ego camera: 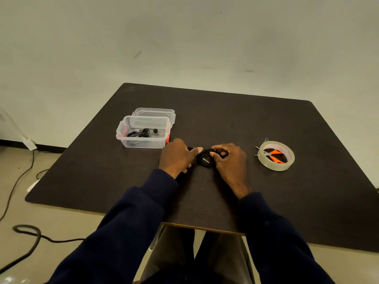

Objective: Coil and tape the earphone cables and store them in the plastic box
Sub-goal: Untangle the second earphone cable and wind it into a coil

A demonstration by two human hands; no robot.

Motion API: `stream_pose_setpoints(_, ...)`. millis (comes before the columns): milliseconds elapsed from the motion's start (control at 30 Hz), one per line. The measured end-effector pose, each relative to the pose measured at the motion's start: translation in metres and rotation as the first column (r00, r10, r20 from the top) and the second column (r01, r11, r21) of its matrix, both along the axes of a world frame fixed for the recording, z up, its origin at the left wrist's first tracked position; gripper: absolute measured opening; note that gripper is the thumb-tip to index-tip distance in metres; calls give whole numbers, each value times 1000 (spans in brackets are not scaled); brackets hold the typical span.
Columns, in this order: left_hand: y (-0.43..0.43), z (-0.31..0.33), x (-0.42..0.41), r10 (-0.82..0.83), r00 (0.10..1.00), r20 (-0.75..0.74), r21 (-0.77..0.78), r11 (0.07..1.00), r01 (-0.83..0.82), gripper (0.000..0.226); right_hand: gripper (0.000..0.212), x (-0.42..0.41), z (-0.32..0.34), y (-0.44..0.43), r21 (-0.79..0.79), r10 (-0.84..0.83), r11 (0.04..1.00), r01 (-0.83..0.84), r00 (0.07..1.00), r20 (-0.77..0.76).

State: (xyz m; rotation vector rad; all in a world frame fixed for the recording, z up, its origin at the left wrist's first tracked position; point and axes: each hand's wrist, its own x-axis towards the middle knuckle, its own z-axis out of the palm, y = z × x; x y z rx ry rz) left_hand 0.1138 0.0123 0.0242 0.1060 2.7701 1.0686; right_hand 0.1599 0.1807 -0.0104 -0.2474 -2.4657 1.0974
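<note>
Left of my fingers, the clear plastic box (141,142) holds a stored black earphone bundle (141,133). My left hand (176,155) and right hand (229,160) both pinch the black earphone cable coil (205,161) between them. Best: hold loops tight, then reach right for the clear tape roll (274,166).

Loose dark navy sleeves (131,222) cuffed at the wrists, left hand (176,155) and right hand (230,161) bare, pale beige trousers (223,255)
</note>
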Motion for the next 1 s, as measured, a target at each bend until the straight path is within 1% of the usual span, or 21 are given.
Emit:
stream_pose_setpoints(33,0,-6,2,22,988,-152,44,999,-15,33,19,0,0,0,-18,-11,1000,11,1000,-11)
stream_pose_setpoints(67,-1,-12,5,11,959,-282,140,990,29,22,18,0,-1,1,-36,-17,999,16,1000,-20)
stream_pose_setpoints(100,-1,-17,7,-38,925,-379,208,970,125,15,18,-1,-1,1,-51,-19,999,18,1000,-19)
stream_pose_setpoints(133,0,-23,9,-121,883,-454,200,952,233,19,18,-1,-1,1,-67,-14,998,13,1000,-15)
stream_pose_setpoints(167,0,-30,8,-216,835,-506,125,939,319,22,18,-1,-1,2,-81,-9,997,8,1000,-8)
stream_pose_setpoints(200,0,-34,7,-304,795,-524,26,928,372,24,18,-1,0,3,-100,-7,995,6,1000,-5)
stream_pose_setpoints(267,1,-40,3,-421,765,-488,-128,901,414,26,18,0,1,5,-150,-9,989,8,1000,-9)
stream_pose_setpoints(300,0,-43,1,-437,764,-475,-155,896,416,27,17,1,2,6,-180,-11,984,8,1000,-15)
stream_pose_setpoints(333,0,-44,0,-430,765,-479,-148,899,413,25,16,2,3,7,-215,-9,977,4,1000,-23)
stream_pose_setpoints(400,-1,-46,-2,-387,765,-515,-82,911,405,20,14,6,4,11,-269,3,963,-12,999,-33)
stream_pose_setpoints(467,-2,-48,-3,-349,779,-521,-16,916,400,18,14,10,5,16,-283,27,959,-32,999,-21)
stream_pose_setpoints(533,-4,-49,-3,-346,791,-504,-4,917,398,19,14,14,6,23,-271,56,961,-56,998,-5)
stream_pose_setpoints(633,-5,-48,0,-345,766,-543,-55,924,377,23,14,19,6,31,-204,90,975,-84,996,22)
stream_pose_setpoints(700,-4,-48,2,-356,735,-577,-99,924,370,28,15,21,4,31,-154,90,984,-85,996,26)
stream_pose_setpoints(767,-2,-48,4,-365,721,-589,-124,923,365,29,16,19,2,29,-103,85,991,-83,996,17)
stream_pose_setpoints(833,1,-49,3,-329,730,-599,-107,936,335,24,17,18,0,26,-30,94,995,-93,996,5)
stream_pose_setpoints(900,4,-47,0,-280,759,-587,-65,951,301,17,17,19,-2,24,61,98,993,-97,995,-13)
stream_pose_setpoints(967,7,-44,0,-271,781,-562,-61,956,288,14,19,19,-3,24,187,127,975,-117,991,-41)
stream_pose_setpoints(1000,9,-42,-1,-273,793,-545,-64,956,286,14,22,20,-3,24,273,162,951,-146,986,-37)
